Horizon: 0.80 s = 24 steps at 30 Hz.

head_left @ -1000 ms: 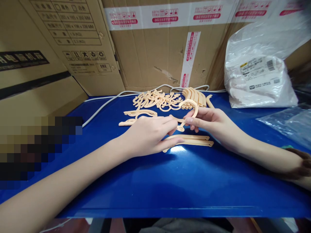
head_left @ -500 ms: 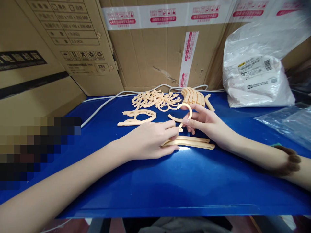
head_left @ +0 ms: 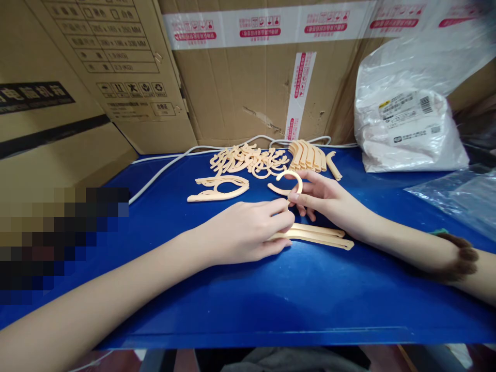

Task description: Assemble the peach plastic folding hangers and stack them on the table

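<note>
My left hand is closed around a pair of beige plastic hanger arms, whose free ends point right. My right hand pinches a beige hanger hook between thumb and fingers. The hook's curve stands up above the arms, and its lower end is hidden at my left fingertips, so I cannot tell whether it sits in the arms. Just behind it, a second curved hook piece shows, partly covered by my right hand. To the left lies a folded hanger with its hook between its arms.
Behind my hands are a pile of loose hooks, a row of stacked hanger arms and a single arm. A white cable runs along the back. Cardboard boxes and a white plastic bag border the blue table.
My left hand has shifted slightly right and towards me with the hanger arms. The hook's lower end, visible before, is now behind my left fingers.
</note>
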{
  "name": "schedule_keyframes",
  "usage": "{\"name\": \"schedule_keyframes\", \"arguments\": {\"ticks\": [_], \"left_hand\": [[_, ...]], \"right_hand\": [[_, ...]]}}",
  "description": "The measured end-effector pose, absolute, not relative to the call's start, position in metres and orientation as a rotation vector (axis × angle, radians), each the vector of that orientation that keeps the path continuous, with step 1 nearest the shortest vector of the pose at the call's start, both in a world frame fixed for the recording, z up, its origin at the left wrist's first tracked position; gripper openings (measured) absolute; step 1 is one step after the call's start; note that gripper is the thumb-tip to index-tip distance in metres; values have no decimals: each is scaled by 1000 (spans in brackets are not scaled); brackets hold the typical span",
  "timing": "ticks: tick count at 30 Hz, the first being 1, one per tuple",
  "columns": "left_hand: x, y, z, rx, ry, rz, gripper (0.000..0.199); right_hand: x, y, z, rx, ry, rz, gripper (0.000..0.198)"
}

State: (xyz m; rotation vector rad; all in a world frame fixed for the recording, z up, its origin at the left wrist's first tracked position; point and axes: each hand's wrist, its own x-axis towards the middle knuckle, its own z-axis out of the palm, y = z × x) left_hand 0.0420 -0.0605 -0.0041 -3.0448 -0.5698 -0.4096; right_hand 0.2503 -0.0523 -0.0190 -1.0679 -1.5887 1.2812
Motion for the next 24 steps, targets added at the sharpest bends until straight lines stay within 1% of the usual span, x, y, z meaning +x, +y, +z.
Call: {"name": "schedule_keyframes", "arguments": {"ticks": [7,13,24], "left_hand": [[41,-62,-3,-3027,-597,-382,16],[40,-61,-2,-3008,-569,-372,22],[44,-65,-4,-2963,-545,-349,20]], "right_hand": [[250,-52,-19,-1080,-1626,1296,44],[251,-50,-21,-1129,-1650,1289,49],[253,-50,-21,-1063,-1636,1317,46]]}}
